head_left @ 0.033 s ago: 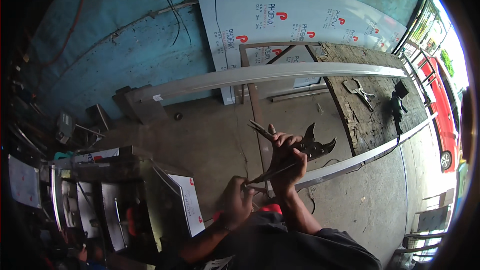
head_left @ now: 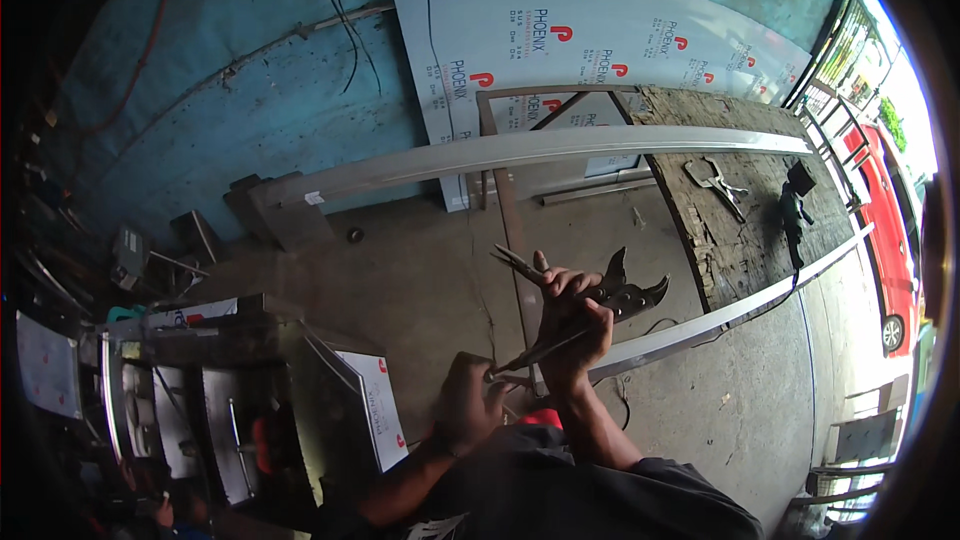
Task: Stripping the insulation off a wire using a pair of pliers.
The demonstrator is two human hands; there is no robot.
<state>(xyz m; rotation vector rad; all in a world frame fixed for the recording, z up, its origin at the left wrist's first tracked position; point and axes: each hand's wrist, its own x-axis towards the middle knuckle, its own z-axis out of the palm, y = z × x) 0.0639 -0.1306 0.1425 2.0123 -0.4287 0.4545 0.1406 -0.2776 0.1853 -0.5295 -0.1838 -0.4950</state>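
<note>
Wrapped round the middle of dark locking pliers (head_left: 628,298) is my right hand (head_left: 582,330), held in front of my body. Their curved jaws point to the upper right and stand apart. One handle runs down toward my left; a pair of thin pointed prongs (head_left: 516,262) sticks out to the left beyond my right fingers, and how they join the pliers is hidden. My left hand (head_left: 468,395), slightly blurred, is closed at the lower handle's end, thumb and fingers around the small round tip (head_left: 490,375).
Long metal tubes (head_left: 520,148) lie across a frame. On its wooden board (head_left: 690,240) rest C-shaped locking pliers (head_left: 718,185) and a dark power tool (head_left: 794,210) with a cord. A film-covered metal sheet (head_left: 590,20) leans on the blue wall. A metal cabinet (head_left: 310,420) stands left.
My left hand has shifted a little at the handle's end and is more blurred. My right hand and the pliers stay nearly in place.
</note>
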